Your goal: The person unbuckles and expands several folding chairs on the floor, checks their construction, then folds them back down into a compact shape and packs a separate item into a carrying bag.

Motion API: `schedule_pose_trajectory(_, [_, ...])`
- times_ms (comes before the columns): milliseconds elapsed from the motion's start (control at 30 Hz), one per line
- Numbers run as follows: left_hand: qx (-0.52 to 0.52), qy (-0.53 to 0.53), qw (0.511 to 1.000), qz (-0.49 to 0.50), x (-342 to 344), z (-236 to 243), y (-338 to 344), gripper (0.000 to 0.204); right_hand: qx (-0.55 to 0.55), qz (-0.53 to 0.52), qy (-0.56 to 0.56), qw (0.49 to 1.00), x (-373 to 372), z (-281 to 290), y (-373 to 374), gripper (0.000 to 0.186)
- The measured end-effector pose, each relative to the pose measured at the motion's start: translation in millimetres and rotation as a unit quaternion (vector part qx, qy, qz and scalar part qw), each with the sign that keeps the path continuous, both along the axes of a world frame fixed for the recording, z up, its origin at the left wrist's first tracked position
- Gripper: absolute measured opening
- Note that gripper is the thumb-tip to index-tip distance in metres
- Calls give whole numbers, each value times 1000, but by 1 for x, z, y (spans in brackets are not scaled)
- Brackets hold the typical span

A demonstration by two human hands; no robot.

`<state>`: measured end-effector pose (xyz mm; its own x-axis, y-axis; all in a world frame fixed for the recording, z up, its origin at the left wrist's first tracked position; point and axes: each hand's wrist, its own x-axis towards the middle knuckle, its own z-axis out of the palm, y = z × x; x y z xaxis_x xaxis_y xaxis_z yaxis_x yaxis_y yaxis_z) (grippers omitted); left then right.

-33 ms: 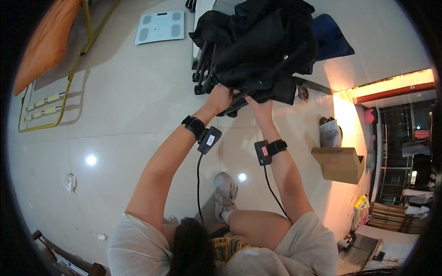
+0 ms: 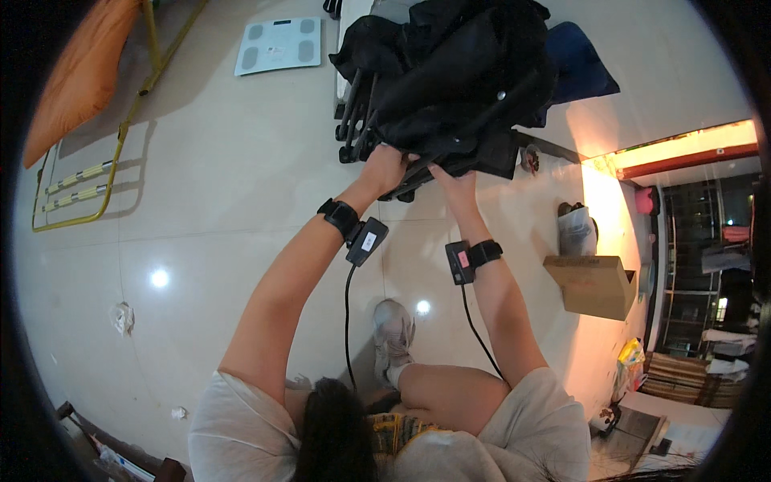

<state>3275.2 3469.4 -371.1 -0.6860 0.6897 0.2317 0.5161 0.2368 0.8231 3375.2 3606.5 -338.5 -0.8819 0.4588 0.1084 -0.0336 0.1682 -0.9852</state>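
A bulky heap of black fabric with dark frame tubes, which looks like a folded camp chair (image 2: 458, 76), lies at the top middle. Its tube ends and joints stick out on the left side. My left hand (image 2: 387, 167) is closed around the near end of the frame, with its fingertips partly hidden. Just to the right, my right hand (image 2: 454, 181) grips the near edge of the same bundle, thumb on top and fingers tucked out of sight beneath. Both wrists carry a black strap with a small cabled box.
A white bathroom scale (image 2: 279, 46) lies at upper left, near an orange chair (image 2: 84, 72) with a yellow metal frame. Dark blue fabric (image 2: 580, 64) sticks out behind the bundle. At right stands an open cardboard box (image 2: 590, 285). Crumpled tissue (image 2: 122, 319) lies on the tiles.
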Motion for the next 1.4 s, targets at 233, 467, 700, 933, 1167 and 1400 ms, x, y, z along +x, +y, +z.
schedule_pose_trajectory(233, [-15,66,996,63,-1,-25,-3,27,65,11,-19,998,-3,-16,-1,32])
schedule_pose_trajectory(467, [-88,-33,990,106,19,20,-35,26,130,-28,58,989,6,-7,-19,42])
schedule_pose_trajectory(700, [-37,-33,994,93,36,29,-86,32,368,-115,-254,887,22,11,-37,68])
schedule_pose_trajectory(933, [-101,-40,989,103,36,30,-170,36,284,-86,-349,889,50,-29,-45,75])
schedule_pose_trajectory(1167, [-77,-55,978,186,45,10,-277,39,109,93,-365,920,53,-26,-139,36])
schedule_pose_trajectory(1400, [-125,-167,945,253,66,30,-363,46,-45,210,-307,927,23,10,-250,35])
